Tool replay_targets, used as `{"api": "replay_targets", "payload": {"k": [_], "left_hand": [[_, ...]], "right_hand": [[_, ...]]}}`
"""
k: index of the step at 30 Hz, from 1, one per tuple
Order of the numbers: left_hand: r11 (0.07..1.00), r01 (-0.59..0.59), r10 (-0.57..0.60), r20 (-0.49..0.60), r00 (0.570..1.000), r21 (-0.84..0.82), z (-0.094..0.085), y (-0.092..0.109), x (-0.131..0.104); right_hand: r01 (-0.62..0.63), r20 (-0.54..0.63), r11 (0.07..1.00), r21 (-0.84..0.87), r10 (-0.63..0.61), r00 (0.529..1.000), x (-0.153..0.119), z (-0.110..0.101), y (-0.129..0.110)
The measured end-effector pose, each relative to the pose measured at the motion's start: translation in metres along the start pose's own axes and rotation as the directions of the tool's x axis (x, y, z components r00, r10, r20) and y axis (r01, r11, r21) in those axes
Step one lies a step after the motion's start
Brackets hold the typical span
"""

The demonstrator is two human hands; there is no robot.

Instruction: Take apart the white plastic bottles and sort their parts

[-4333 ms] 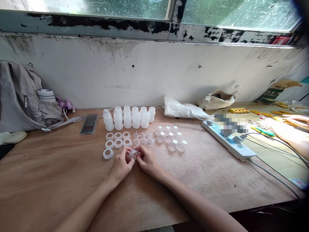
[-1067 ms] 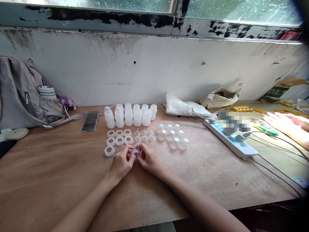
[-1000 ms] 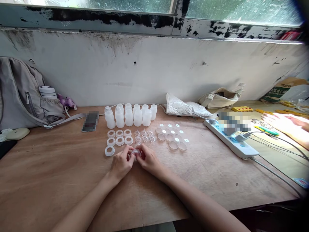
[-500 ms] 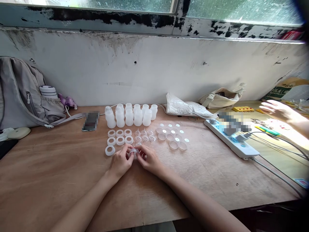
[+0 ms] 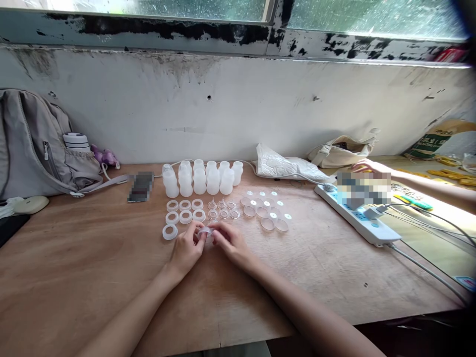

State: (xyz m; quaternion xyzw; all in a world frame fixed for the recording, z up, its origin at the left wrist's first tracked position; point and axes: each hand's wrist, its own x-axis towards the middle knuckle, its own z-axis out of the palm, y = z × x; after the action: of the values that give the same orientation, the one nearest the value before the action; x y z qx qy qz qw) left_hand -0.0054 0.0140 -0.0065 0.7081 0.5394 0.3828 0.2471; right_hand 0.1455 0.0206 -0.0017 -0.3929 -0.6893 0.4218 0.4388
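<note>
My left hand is closed, pinching a translucent bottle collar ring just above the table. My right hand grips the same ring from the other side with thumb and fingers. Part of a clear piece shows under the ring, but the fingers hide most of it. Left of and beyond my hands lie rows of similar collar rings. Straight ahead are small clear bottle nipples. To the right are round transparent caps, several with small white discs by them. Frosted baby bottles stand grouped behind.
A white power strip with cables lies at the right. Another person's hand reaches in behind it. A phone and grey backpack are at the left; a white padded bag rests by the wall.
The ring has tilted a little between my fingers; both hands stay in nearly the same place. The other person's hand has moved left and lower, toward the power strip.
</note>
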Motion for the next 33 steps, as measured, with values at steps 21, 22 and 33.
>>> {"api": "replay_targets", "payload": {"k": [21,22,33], "left_hand": [[0.773,0.221,-0.07,0.265,0.962,-0.595,-0.007,0.006,0.006],[0.777,0.223,-0.073,0.267,0.961,-0.589,-0.007,0.005,0.007],[0.8,0.202,-0.043,0.281,0.959,-0.565,-0.013,-0.005,0.016]], "right_hand": [[-0.172,0.038,0.951,0.257,0.168,0.985,0.006,-0.004,-0.001],[-0.166,0.028,0.956,0.244,0.164,0.986,0.006,-0.003,-0.001],[-0.122,-0.039,0.976,0.178,0.131,0.991,0.005,0.001,-0.002]]}}
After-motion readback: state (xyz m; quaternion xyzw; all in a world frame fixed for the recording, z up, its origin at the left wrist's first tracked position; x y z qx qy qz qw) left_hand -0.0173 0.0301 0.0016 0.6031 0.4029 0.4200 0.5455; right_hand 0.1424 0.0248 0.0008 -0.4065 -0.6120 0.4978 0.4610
